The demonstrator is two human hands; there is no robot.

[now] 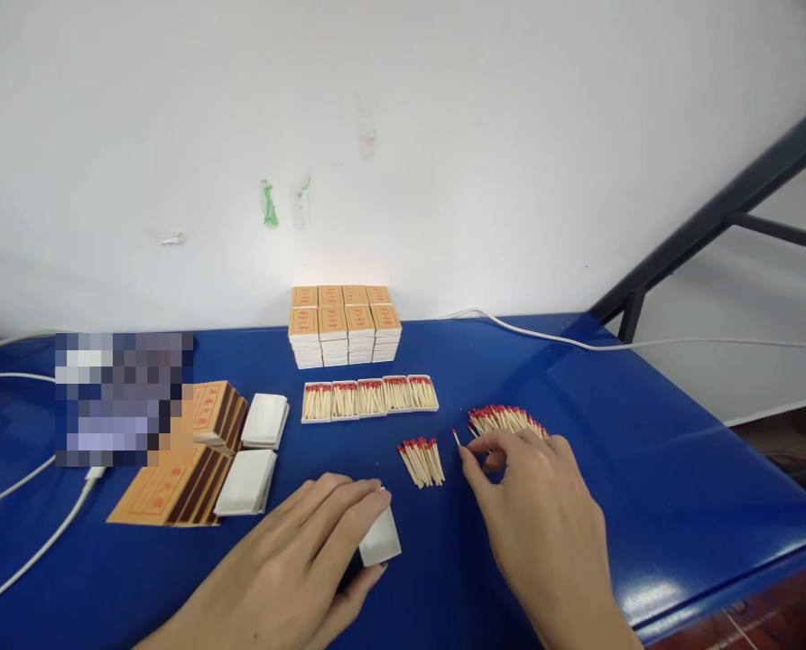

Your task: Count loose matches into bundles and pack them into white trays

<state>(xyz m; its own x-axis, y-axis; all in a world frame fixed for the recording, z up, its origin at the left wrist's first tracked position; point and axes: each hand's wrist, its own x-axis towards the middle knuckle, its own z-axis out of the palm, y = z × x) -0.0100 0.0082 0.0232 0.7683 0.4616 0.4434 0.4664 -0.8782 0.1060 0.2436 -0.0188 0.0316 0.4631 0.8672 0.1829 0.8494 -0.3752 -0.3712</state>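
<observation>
Matchstick (456, 438), pale wood with a red head, shows a little right of centre in the lower half of the frame; its lower end is hidden where the right hand's (538, 501) thumb and index finger pinch it. That hand also covers the near part of a larger match pile (504, 419). Just left of it, a small match bundle (421, 462) lies fanned on the counter (653, 451), smooth, glossy blue. At lower centre the left hand (301, 537) has its fingers closed on a white tray (382, 542) — mostly covered, so its inside cannot be made out. Above the bundle, five filled trays (370, 399) stand in a touching row; behind them rises a block of orange-topped matchboxes (345, 329). Left of centre lie white card stacks (246, 478) beside overlapping orange sleeves (172, 483) with dark side strips. A pixelated object (125, 388) — unreadable — overlaps these sleeves, and a white cable (70, 524) runs from it, cut off at the left edge.
</observation>
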